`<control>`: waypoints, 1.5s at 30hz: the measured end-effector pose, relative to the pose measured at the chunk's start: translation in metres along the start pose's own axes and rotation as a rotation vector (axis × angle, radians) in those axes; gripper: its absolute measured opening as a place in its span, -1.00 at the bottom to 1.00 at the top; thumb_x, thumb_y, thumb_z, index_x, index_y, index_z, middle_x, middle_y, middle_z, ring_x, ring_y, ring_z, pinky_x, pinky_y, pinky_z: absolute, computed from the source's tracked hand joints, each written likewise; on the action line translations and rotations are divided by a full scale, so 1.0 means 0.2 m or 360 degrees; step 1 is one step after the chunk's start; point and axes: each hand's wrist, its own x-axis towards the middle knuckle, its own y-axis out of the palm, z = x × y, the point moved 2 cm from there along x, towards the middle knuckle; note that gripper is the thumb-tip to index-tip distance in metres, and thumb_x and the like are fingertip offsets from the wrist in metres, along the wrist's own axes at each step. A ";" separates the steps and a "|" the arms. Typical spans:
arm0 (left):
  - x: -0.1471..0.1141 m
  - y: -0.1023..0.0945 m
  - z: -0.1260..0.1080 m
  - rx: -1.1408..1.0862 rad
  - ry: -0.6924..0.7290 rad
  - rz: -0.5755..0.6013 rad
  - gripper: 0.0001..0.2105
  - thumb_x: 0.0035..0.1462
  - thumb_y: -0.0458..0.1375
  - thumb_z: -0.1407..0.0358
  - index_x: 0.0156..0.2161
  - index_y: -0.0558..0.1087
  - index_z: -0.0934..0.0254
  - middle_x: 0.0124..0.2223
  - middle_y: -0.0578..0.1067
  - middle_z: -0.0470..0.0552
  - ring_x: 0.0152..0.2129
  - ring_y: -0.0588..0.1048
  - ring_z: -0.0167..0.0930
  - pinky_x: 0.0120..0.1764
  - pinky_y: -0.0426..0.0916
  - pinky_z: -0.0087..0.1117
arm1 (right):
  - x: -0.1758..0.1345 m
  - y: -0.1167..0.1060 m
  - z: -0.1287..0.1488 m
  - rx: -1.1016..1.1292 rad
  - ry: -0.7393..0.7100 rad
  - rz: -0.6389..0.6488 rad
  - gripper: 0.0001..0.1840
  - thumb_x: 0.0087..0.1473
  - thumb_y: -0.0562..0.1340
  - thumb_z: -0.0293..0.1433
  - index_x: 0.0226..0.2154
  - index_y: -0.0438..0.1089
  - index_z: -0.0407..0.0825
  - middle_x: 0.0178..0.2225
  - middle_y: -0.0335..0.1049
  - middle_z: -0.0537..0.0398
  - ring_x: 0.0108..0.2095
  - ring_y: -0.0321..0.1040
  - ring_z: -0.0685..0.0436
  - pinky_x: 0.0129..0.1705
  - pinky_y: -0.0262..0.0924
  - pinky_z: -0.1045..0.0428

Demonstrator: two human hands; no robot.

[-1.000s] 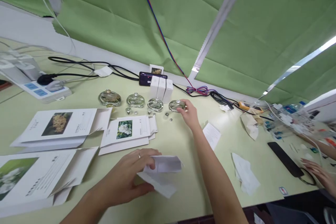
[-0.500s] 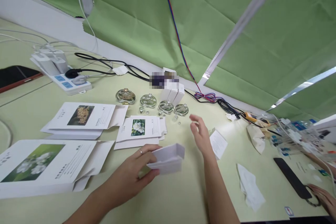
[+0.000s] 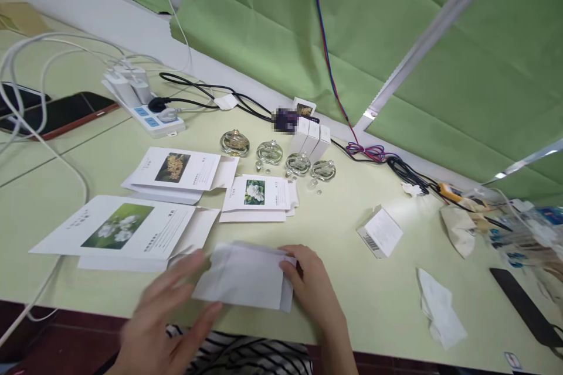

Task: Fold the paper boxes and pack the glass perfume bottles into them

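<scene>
1. The small carton [image 3: 255, 193] lies on the table [image 3: 338, 222], its white-flower picture facing up.
2. The blank carton [image 3: 246, 275] is just on the person's side of the small carton, its plain white face turned up (whether it rests on the table or is held slightly above, I cannot tell).
3. The right hand [image 3: 312, 281], nearer the person than the small carton and to its right, pinches the blank carton's right edge between thumb and fingers.
4. The left hand [image 3: 160, 319], blurred, is to the small carton's left on the person's side, thumb and fingers spread beside the blank carton's left end; any contact is unclear.
5. Left of the small carton lie the yellow-flower carton [image 3: 178, 169], slightly behind, and the green-picture carton [image 3: 123, 228], nearer the person.
6. Behind the small carton stand four glass bottles [image 3: 269, 153] in a row, with three upright white boxes [image 3: 310, 137] farther back.
7. Well to its right sits the barcode box [image 3: 380, 231]; beyond, closer to the person, a crumpled tissue [image 3: 441, 307].
</scene>
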 end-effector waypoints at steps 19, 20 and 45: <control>0.08 0.26 -0.04 0.0587 0.0624 0.0648 -0.57 0.21 -0.09 0.44 0.15 0.38 0.32 0.20 0.44 0.10 0.15 0.39 -0.26 0.20 0.08 -0.23 | -0.03 0.04 -0.03 -0.0224 0.0043 -0.0615 -0.88 0.19 0.12 -0.33 -0.29 0.37 0.06 -0.31 0.42 0.04 -0.27 0.35 -0.18 -0.20 0.28 -0.09; 0.08 0.27 -0.03 0.0588 0.0618 0.0624 -0.59 0.25 -0.07 0.36 0.16 0.37 0.35 0.20 0.44 0.13 0.14 0.40 -0.24 0.19 0.10 -0.22 | -0.03 -0.02 -0.06 -0.0227 0.0084 -0.0713 -0.85 0.20 0.11 -0.29 -0.24 0.36 0.05 -0.27 0.43 0.02 -0.23 0.36 -0.19 -0.16 0.29 -0.10; 0.12 0.27 0.04 0.0562 0.0509 0.0540 -0.51 0.34 -0.11 0.14 0.27 0.25 0.30 0.24 0.39 0.13 0.16 0.38 -0.16 0.20 0.14 -0.12 | -0.15 -0.31 -0.22 0.0579 0.0440 -0.0864 0.14 -0.19 0.36 -0.20 0.34 -0.22 0.06 0.23 0.12 -0.21 0.18 0.21 -0.40 0.12 0.20 -0.29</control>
